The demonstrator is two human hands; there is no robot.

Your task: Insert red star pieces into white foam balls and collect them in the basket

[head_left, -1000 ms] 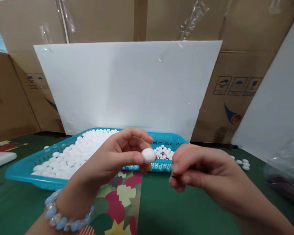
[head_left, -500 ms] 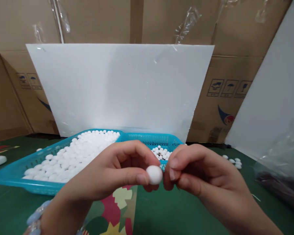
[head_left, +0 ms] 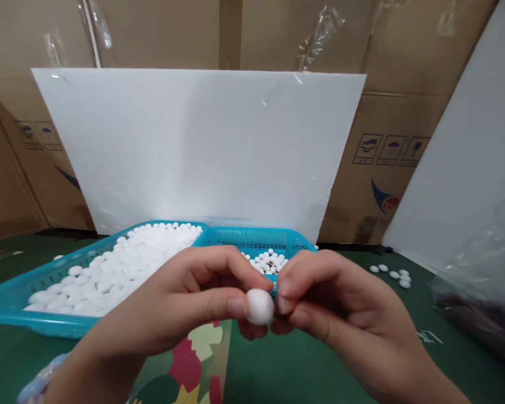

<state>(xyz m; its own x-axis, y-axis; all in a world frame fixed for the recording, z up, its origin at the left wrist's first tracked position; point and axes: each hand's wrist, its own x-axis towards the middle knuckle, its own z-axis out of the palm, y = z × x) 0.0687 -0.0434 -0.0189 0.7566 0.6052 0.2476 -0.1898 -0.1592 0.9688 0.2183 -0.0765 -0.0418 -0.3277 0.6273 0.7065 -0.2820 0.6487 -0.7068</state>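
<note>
Pinching a small white bead (head_left: 260,306) between thumb and fingers, the left hand (head_left: 185,306) holds it just above the green bench (head_left: 320,370), in front of the teal tray (head_left: 8,306). Right hand (head_left: 332,311) closed, its fingertips (head_left: 284,289) touching the bead's right side; whether it holds anything of its own, cannot tell. Tray sits behind the hands, left part heaped with white beads (head_left: 122,266), a smaller cluster (head_left: 269,261) at its right end. White foam board (head_left: 202,146) stands upright behind the tray, cardboard boxes (head_left: 387,163) behind that. A few loose beads (head_left: 393,274) lie on the bench to the right, near a clear plastic bag (head_left: 483,280). Patterned cloth patch (head_left: 193,359) under the hands.
</note>
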